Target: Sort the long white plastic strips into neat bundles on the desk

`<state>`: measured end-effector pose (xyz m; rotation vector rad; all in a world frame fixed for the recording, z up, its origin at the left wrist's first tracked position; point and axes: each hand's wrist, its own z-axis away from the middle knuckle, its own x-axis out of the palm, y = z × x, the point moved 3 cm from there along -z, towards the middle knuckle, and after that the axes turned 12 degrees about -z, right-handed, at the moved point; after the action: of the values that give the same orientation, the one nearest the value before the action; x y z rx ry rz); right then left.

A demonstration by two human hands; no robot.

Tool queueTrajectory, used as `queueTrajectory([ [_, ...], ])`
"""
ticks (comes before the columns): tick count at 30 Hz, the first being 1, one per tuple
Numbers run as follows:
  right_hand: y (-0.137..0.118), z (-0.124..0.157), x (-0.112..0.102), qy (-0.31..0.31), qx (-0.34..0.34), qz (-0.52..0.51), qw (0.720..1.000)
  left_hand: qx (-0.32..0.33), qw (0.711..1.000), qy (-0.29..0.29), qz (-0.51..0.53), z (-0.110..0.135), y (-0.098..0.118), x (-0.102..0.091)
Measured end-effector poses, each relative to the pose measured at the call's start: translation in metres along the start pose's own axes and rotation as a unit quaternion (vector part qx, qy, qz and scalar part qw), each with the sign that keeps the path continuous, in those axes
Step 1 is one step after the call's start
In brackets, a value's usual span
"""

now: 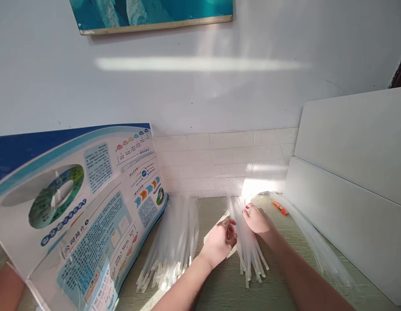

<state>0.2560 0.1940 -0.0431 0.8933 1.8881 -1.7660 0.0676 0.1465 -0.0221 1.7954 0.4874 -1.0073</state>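
A bundle of translucent plastic strands (249, 252) with pale, blunt near ends lies on the table between my hands. My left hand (220, 242) is at its left edge, fingers curled and thumb bent towards them. Whatever thin thing they may hold does not show. Over the bundle's far right side, my right hand (259, 221) has thumb and fingertips pinched together at the strands. Whether it grips one strand or several is too fine to tell. A wider bundle of the same strands (176, 242) lies left of my left hand.
A loose spread of thin clear strands (312, 242) lies at the right, with a small orange object (280, 208) near its far end. A printed board (100, 216) stands left, white panels (349, 211) stand right, and a wall (220, 160) closes the back. Someone's arm (7, 287) shows beyond the board.
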Motion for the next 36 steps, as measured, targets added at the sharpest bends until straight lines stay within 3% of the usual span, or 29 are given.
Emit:
queueTrajectory([
  [3,0.002,-0.001,0.005,-0.004,-0.004,0.000,1.000,0.015,1.000,-0.009,0.011,0.001,0.006,-0.003],
  [8,0.004,-0.002,0.003,0.006,-0.013,-0.011,1.000,0.040,0.999,0.010,-0.004,0.009,0.015,-0.026],
  [12,0.004,-0.004,0.001,0.011,-0.007,-0.022,1.000,0.173,0.980,-0.101,0.007,0.021,0.029,-0.029],
  [14,0.005,-0.005,0.001,0.009,0.006,-0.029,1.000,0.201,0.970,-0.137,0.004,0.025,0.033,-0.025],
  [21,0.005,-0.004,0.004,-0.031,0.045,-0.086,0.995,0.189,0.974,-0.123,-0.002,0.021,0.033,-0.020],
  [26,0.008,-0.005,0.003,-0.021,0.063,-0.104,0.992,0.126,0.969,-0.204,-0.057,0.016,0.025,-0.019],
  [28,0.010,-0.006,0.003,-0.015,0.066,-0.109,0.992,0.112,0.968,-0.211,-0.071,0.014,0.022,-0.018],
  [32,0.015,-0.008,0.005,0.001,0.056,-0.131,0.990,0.178,0.965,-0.183,-0.061,0.013,0.024,-0.014],
  [36,0.019,-0.012,0.000,0.056,0.036,-0.140,0.988,0.197,0.963,-0.179,-0.046,0.011,0.027,-0.012],
])
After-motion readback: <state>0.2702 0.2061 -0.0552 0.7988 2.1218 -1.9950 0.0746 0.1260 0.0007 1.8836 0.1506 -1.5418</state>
